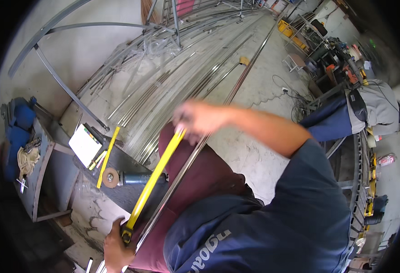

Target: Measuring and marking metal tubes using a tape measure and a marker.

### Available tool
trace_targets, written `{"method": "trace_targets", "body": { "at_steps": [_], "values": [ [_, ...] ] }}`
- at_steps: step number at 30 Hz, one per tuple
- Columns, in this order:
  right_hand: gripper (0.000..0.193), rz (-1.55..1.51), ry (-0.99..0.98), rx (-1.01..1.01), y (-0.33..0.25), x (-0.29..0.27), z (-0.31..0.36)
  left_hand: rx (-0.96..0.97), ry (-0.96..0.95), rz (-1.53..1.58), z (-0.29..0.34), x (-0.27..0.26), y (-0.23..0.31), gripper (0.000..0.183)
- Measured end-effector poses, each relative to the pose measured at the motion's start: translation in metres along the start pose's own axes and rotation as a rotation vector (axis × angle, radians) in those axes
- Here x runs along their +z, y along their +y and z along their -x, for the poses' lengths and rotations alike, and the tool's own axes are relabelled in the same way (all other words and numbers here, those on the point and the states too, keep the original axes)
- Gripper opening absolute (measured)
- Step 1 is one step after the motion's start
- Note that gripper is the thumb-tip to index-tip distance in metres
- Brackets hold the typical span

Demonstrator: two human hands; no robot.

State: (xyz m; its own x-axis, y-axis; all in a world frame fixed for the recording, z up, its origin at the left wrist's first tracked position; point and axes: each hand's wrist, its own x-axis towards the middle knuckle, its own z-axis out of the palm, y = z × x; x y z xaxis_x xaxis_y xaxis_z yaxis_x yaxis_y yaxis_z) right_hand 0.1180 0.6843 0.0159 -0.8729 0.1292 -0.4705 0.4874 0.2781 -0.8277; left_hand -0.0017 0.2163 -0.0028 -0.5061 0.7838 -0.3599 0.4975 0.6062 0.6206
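Note:
A yellow tape measure [157,173] is stretched out along a long shiny metal tube [175,184] that crosses my thigh. My left hand [116,250], low on the left, closes round the tape's dark case. At the upper end of the blade, my right hand [197,120] is closed on the tape near the tube; motion blurs its fingers. Left of the blade, an angle grinder [138,178] with a brown disc lies on a dark surface. Beside it are a yellow strip [108,157], a white pad [84,144] and several pens [99,160].
Long metal bars [163,107] cover much of the floor ahead. A bent metal frame [57,77] stands at the upper left. On the right, another person [368,107] bends by a metal rack [359,182]. A cable [295,95] lies on the floor, near tools and machines [336,63].

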Motion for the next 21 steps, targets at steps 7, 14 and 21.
{"method": "trace_targets", "body": {
  "at_steps": [7,14,21],
  "values": [
    [0.02,-0.239,1.133,0.106,0.062,-0.312,0.055,-0.147,-0.114,0.05,0.036,-0.009,-0.04,0.047],
    [0.023,-0.625,1.401,-0.059,0.081,-0.339,0.07,-0.295,-0.27,-0.041,0.022,0.005,0.001,0.05],
    [0.037,-0.561,0.718,-0.205,0.083,-0.091,0.028,-0.128,-0.174,-0.073,-0.055,0.026,0.082,0.033]
  ]
}}
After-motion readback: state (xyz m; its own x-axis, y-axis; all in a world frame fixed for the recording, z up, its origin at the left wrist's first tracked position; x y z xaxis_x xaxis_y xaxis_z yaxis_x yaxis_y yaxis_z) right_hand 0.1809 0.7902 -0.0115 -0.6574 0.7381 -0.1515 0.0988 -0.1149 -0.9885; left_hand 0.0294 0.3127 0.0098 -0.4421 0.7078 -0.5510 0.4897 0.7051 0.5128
